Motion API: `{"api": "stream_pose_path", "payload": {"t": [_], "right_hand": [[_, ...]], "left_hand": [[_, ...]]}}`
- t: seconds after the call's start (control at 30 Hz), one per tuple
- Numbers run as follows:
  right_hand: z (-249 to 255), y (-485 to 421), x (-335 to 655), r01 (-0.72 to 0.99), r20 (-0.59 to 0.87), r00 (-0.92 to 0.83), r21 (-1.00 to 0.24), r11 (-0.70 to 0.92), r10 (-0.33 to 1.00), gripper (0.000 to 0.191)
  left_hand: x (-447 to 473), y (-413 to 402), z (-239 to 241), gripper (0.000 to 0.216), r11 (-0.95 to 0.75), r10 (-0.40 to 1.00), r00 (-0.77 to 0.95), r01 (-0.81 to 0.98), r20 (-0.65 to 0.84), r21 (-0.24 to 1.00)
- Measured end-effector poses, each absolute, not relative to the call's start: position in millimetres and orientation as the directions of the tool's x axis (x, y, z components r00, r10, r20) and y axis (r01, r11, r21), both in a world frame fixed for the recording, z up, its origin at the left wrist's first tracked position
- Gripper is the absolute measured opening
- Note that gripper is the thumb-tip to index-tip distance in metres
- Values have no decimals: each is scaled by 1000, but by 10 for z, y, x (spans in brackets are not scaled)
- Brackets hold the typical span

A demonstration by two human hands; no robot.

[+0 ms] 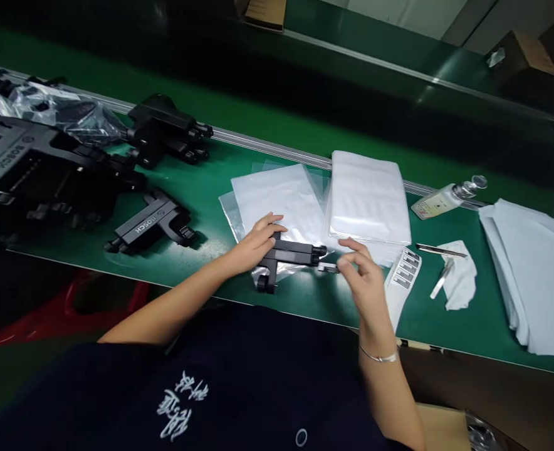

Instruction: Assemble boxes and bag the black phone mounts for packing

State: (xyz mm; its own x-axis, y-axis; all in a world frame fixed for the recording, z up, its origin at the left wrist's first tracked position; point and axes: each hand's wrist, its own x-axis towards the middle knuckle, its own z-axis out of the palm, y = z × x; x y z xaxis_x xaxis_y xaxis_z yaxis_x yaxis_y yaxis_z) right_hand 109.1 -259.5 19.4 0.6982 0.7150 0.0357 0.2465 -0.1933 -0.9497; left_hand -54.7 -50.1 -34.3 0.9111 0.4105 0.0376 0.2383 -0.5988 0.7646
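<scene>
My left hand (257,245) is closed over the left end of a black plastic device housing (293,252) with a grey panel, holding it down on the plastic bags. To its right, the thumb and index finger of my right hand (362,275) are pinched together at a small white-and-dark strip (327,267) that looks like a label. The strip is just below the housing's right end; whether they touch I cannot tell. Under the housing are clear bags with white sheets (277,194). A sheet of printed labels (405,269) lies beside my right hand.
Left on the green table are a similar BOSCH housing (152,222), a heap of black housings (46,163) and another pair (167,128). Rightward are a stack of white bags (368,197), a bottle (446,199), tweezers (441,280) on a white cloth (462,282) and white sheets (540,269).
</scene>
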Motion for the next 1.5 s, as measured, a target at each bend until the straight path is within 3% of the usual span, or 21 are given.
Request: {"api": "stream_pose_path", "payload": {"t": [0.17, 0.4, 1.2, 1.5], "right_hand": [[116, -2134, 859, 261, -186, 581, -880, -398, 793, 21], [98, -2096, 806, 320, -251, 596, -797, -513, 762, 24], [121, -2084, 777, 369, -245, 595, -763, -531, 766, 23], [82, -2117, 830, 318, -259, 578, -802, -506, 773, 26]], "left_hand": [[-521, -947, -361, 32, -506, 539, 838, 240, 86, 829], [-524, -998, -376, 30, -487, 547, 831, 216, 103, 846], [-528, -997, -369, 30, -490, 542, 831, 191, 126, 850], [-536, -1001, -371, 31, -494, 539, 833, 191, 126, 848]]}}
